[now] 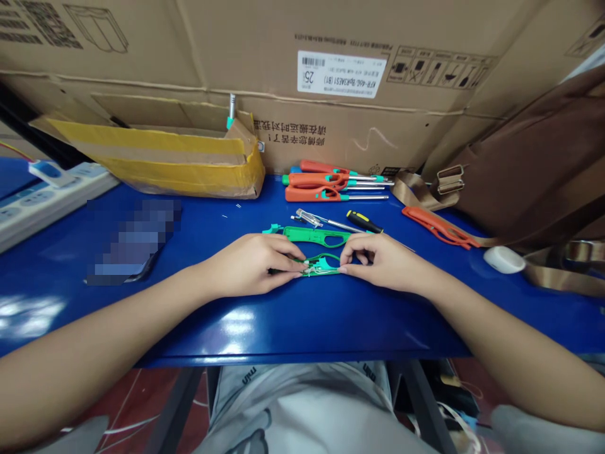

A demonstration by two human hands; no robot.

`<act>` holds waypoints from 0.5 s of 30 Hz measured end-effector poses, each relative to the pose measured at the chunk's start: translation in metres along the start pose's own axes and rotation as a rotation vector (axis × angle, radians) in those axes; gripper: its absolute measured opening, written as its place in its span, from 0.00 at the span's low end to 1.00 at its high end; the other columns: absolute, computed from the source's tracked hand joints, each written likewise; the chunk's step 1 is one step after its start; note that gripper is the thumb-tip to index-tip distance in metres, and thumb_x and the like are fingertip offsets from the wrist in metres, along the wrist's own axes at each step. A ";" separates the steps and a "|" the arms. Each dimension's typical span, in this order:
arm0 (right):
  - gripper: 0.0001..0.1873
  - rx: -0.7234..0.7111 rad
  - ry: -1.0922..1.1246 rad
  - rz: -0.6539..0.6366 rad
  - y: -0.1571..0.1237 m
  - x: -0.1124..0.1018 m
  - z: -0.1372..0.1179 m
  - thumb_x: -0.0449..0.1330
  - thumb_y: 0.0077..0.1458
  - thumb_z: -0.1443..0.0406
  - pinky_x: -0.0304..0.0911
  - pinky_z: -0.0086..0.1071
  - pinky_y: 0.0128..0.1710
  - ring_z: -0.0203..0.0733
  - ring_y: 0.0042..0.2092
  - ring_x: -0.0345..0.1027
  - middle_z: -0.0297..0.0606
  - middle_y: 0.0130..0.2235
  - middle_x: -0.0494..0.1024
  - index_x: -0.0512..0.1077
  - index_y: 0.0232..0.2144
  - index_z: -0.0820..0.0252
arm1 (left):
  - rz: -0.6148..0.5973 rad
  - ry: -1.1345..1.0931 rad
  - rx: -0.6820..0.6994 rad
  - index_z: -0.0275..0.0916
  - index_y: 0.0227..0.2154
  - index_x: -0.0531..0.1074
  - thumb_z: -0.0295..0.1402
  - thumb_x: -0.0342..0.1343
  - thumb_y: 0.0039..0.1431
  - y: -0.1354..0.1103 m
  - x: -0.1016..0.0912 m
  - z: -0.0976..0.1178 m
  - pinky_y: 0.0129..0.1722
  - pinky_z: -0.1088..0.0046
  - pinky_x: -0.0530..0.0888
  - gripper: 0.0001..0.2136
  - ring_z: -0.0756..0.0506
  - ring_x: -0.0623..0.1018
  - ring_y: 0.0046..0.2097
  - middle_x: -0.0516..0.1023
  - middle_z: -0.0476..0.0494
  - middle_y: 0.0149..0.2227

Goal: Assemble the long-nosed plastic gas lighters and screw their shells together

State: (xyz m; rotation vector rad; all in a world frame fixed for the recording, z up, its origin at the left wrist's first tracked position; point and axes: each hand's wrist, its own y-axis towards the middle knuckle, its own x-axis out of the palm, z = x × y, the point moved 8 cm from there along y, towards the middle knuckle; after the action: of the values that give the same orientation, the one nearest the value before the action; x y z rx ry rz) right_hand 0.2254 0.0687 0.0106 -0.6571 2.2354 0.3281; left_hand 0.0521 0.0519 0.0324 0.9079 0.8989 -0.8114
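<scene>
On the blue table (293, 328) my left hand (255, 263) and my right hand (378, 260) pinch a green lighter shell half (322, 266) from either end, fingers closed on it, with small metal and white parts showing inside. Just behind it lies a second green shell half (314, 236) and a small teal trigger piece (272, 229). A metal tube part (316, 221) and a black-and-yellow screwdriver (363, 221) lie beyond that.
Three orange long-nosed lighters (331, 183) lie at the back beside a taped cardboard box (155, 157). An orange shell half (437, 228), a brown strap bag (520, 164) and a white case (503, 259) sit right. A power strip (42, 195) and a blurred object (130, 243) sit left.
</scene>
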 end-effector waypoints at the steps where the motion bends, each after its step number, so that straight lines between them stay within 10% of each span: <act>1: 0.04 -0.010 0.003 -0.009 0.000 0.000 0.000 0.64 0.56 0.66 0.57 0.29 0.30 0.34 0.30 0.60 0.34 0.32 0.75 0.77 0.30 0.60 | -0.001 0.005 0.003 0.45 0.46 0.82 0.31 0.55 0.68 0.000 0.000 0.000 0.45 0.70 0.78 0.11 0.45 0.83 0.44 0.83 0.43 0.47; 15: 0.07 0.136 -0.053 0.019 -0.003 -0.020 0.013 0.64 0.55 0.61 0.56 0.29 0.26 0.34 0.26 0.60 0.31 0.25 0.73 0.78 0.30 0.58 | -0.032 0.028 -0.023 0.42 0.41 0.83 0.35 0.58 0.67 -0.001 -0.010 -0.005 0.45 0.70 0.76 0.09 0.45 0.82 0.43 0.85 0.46 0.42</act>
State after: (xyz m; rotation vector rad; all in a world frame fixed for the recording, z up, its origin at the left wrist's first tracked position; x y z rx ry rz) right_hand 0.2462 0.0786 0.0169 -0.5492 2.1919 0.1980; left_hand 0.0457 0.0580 0.0389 0.8893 0.9477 -0.8157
